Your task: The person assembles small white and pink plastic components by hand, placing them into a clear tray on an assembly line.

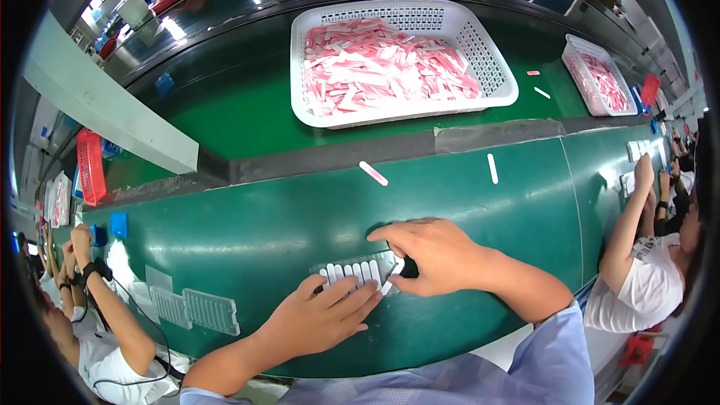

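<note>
A clear plastic tray [388,258] lies on the green table in front of me, with several slim white sticks [347,271] side by side in it. My left hand [322,316] rests over the near ends of the row, fingers stretched out and touching the sticks. At the tray's right end, my right hand [435,256] curls thumb and index finger around a tilted white stick [391,282]. Its other fingers are folded behind and partly hidden. Part of the tray is covered by both hands.
A large white basket [322,121] of pink-and-white sticks stands beyond the dark ledge. Two loose sticks, one pink-and-white [373,173] and one white [493,169], lie ahead. Empty clear trays [211,312] are at left. A metal post [112,97] slants at upper left; co-workers sit on both sides.
</note>
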Available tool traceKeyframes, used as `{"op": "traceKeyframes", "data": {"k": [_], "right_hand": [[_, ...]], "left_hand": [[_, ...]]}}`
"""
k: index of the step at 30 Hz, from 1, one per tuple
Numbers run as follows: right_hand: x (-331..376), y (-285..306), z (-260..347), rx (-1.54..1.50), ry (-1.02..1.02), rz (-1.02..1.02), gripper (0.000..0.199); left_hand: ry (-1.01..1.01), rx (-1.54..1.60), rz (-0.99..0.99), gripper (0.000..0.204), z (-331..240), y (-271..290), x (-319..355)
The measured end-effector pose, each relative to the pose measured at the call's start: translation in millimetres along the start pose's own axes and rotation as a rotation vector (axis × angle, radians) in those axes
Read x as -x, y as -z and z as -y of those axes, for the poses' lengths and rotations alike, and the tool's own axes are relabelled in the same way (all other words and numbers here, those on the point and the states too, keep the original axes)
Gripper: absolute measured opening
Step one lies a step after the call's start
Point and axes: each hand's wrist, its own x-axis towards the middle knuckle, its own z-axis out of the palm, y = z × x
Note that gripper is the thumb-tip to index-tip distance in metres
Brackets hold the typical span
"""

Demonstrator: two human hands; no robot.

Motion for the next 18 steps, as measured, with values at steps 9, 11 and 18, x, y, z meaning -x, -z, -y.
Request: {"op": "traceKeyframes", "data": {"k": [9,11,18], "right_hand": [[-1.6,0.1,-2.7,-0.078,-0.145,0.054,0.045],[-1.9,-0.9,-3.2,-0.089,-0.129,0.066,0.044],[-0.4,2.8,-7.6,-0.140,-0.172,0.074,0.041]], "left_hand": [[0.021,-0.010,-0.040,0.051,-2.2,-2.6,-6.3],[-0.013,0.039,-0.063,0.046,-3.7,-1.6,-9.5],[0.191,0.182,-0.124,0.050,9.9,7.6,23.1]]}}
